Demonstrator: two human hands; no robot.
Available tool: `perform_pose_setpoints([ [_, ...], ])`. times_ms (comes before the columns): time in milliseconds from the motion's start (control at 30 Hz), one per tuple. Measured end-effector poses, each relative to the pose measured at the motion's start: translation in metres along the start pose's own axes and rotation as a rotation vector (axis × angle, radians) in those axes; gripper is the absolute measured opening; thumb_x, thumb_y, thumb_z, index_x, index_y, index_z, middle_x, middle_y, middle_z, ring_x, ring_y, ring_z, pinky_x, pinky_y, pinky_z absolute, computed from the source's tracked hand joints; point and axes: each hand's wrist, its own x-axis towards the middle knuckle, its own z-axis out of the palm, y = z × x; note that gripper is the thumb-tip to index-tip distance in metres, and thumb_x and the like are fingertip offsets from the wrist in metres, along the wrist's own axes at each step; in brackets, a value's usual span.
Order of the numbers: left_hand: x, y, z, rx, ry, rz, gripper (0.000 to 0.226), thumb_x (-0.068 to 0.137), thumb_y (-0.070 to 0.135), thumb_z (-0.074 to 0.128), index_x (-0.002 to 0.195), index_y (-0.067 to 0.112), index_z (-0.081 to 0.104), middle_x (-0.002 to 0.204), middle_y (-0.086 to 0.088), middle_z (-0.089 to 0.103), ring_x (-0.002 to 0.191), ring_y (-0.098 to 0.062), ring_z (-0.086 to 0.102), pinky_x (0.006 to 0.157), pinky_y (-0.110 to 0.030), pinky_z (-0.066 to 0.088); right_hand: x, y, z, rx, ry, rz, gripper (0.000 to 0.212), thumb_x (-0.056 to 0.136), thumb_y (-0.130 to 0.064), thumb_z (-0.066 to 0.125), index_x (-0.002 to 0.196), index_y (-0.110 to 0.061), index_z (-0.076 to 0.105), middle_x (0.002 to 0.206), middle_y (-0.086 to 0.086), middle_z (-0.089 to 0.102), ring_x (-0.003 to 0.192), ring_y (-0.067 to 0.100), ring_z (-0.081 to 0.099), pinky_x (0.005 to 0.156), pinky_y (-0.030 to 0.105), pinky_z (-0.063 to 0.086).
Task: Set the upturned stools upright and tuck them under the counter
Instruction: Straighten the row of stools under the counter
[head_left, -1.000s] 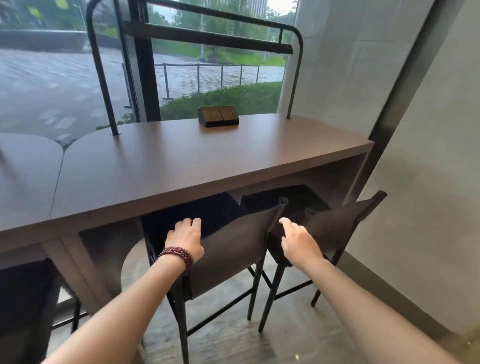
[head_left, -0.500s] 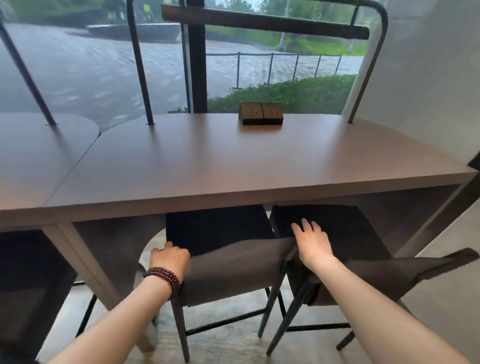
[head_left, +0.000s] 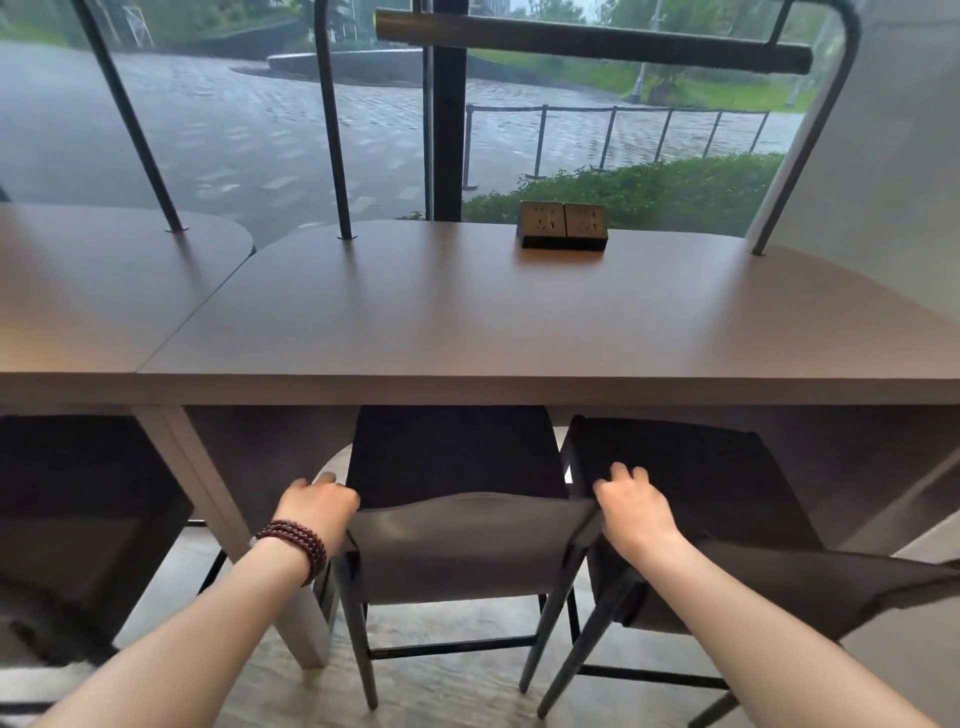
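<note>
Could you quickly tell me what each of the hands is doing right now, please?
Left hand: closed on the left end of the middle stool's backrest.
Right hand: closed on its right end.

a café-like window bar: long counter (head_left: 467, 332), tabletop power sockets (head_left: 563, 224), high stools (head_left: 457, 540), paved street outside

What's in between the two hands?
The head view shows the middle stool's grey backrest spanning between the left hand and right hand.

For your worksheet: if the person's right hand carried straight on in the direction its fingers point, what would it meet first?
Probably the dark seat of the right stool, which the right hand already reaches over, fingers pointing forward under the counter. Depth under there is hard to judge.
</note>
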Motion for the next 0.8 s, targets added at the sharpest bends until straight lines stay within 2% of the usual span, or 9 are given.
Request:
perform_pose_setpoints([
  [67,-0.007,-0.006,0.005,0.001,0.003,-0.002,0.038,0.084,0.004,0.046,0.112,0.024,0.062,0.115,0.003,0.061,0.124,-0.015,0.043,0.097,-0.030,0.036,-0.009,-0.005,-0.004,0.005,-0.008,-0.013,0.031,0.089,-0.005,0.051,0.119,-0.010,0.059,0.124,0.010,0.049,0.114,0.030,0.048,0.082,0.032,0.050],
  [133,-0.012,-0.014,0.012,-0.013,0.013,-0.009,0.041,0.083,0.006,0.048,0.116,0.026,0.062,0.115,0.004,0.062,0.124,-0.014,0.044,0.098,-0.030,0.037,-0.021,-0.014,-0.010,0.011,0.034,-0.028,0.025,0.079,-0.013,0.066,0.104,-0.009,0.066,0.111,0.011,0.056,0.102,0.033,0.055,0.076,0.036,0.051],
  [200,-0.020,-0.020,0.016,-0.014,0.022,-0.014,0.046,0.082,0.006,0.047,0.121,0.027,0.060,0.117,0.004,0.062,0.124,-0.013,0.044,0.099,-0.030,0.037,-0.029,-0.021,-0.009,0.020,0.035,-0.056,0.033,0.039,-0.016,0.089,0.064,-0.009,0.069,0.076,0.012,0.061,0.065,0.034,0.061,0.050,0.036,0.052],
  [267,-0.025,-0.025,0.020,0.007,0.027,-0.010,0.044,0.082,0.005,0.046,0.119,0.025,0.059,0.118,0.003,0.061,0.124,-0.014,0.045,0.097,-0.029,0.037,-0.032,-0.021,0.001,0.097,0.074,-0.065,0.042,0.011,-0.011,0.088,0.042,-0.011,0.059,0.054,0.009,0.054,0.042,0.030,0.053,0.034,0.031,0.043],
  [567,-0.033,-0.025,0.017,-0.051,-0.005,-0.072,0.043,0.083,0.006,0.045,0.116,0.029,0.060,0.116,0.001,0.060,0.117,-0.016,0.051,0.097,-0.030,0.038,-0.040,-0.029,0.008,0.115,0.130,-0.071,0.042,0.010,-0.001,0.084,0.041,-0.012,0.058,0.050,0.007,0.053,0.039,0.027,0.051,0.034,0.029,0.042],
  [633,-0.031,-0.020,0.005,-0.055,-0.086,-0.073,0.037,0.082,0.005,0.045,0.108,0.026,0.061,0.113,0.001,0.062,0.115,-0.020,0.053,0.100,-0.037,0.035,-0.043,-0.030,-0.002,0.045,0.116,-0.072,0.043,0.018,-0.005,0.087,0.054,-0.011,0.063,0.059,0.007,0.058,0.047,0.029,0.057,0.040,0.033,0.047],
  [700,-0.025,-0.012,-0.012,-0.107,-0.183,-0.023,0.031,0.081,0.006,0.045,0.103,0.021,0.061,0.109,-0.001,0.063,0.112,-0.023,0.055,0.098,-0.040,0.034,-0.046,-0.025,-0.011,0.080,0.040,-0.059,0.039,0.061,-0.011,0.078,0.099,-0.011,0.066,0.096,0.010,0.062,0.085,0.032,0.062,0.069,0.039,0.052],
  [733,-0.022,-0.007,-0.022,-0.160,-0.211,0.011,0.032,0.082,0.006,0.044,0.105,0.020,0.061,0.111,-0.002,0.063,0.112,-0.024,0.056,0.096,-0.039,0.035,-0.044,-0.021,-0.011,0.090,0.023,-0.066,0.044,0.077,-0.009,0.065,0.120,-0.013,0.057,0.114,0.010,0.057,0.104,0.031,0.056,0.084,0.039,0.048],
  [800,-0.016,0.010,-0.042,-0.299,-0.206,0.089,0.038,0.079,0.004,0.043,0.108,0.022,0.061,0.117,-0.001,0.061,0.113,-0.023,0.055,0.101,-0.040,0.038,-0.043,-0.008,-0.016,0.151,-0.033,-0.058,0.057,0.085,-0.007,0.056,0.139,-0.016,0.040,0.131,0.009,0.049,0.119,0.030,0.047,0.098,0.038,0.042],
])
